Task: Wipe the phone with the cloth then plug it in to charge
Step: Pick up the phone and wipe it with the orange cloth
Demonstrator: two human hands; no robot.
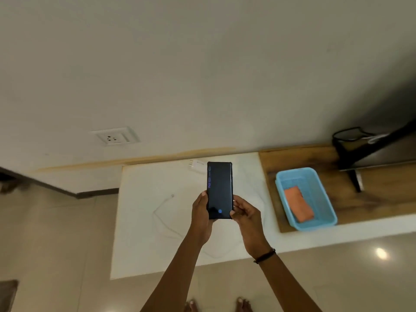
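- You hold the phone [219, 190] upright in the middle of the frame, screen toward you and lit, so you can look the glass over.
- Your left hand [201, 213] wraps its lower left edge, and your right hand [244, 211] presses the lower right edge; the fingers [236, 202] of both are closed on the phone, which hangs clear above the white bench [144, 221].
- The orange cloth [298, 203] lies in the blue basket [324, 199] at the right, well apart from your hands, so I judge the wiping is either finished or not begun; I cannot tell which.
- The white cable [163, 204] snakes over the bench below the phone, its small end toward the left, within easy reach.
- The charger block [198, 165] sits at the bench's far edge, unplugged; the wall socket [116, 137] is at upper left.
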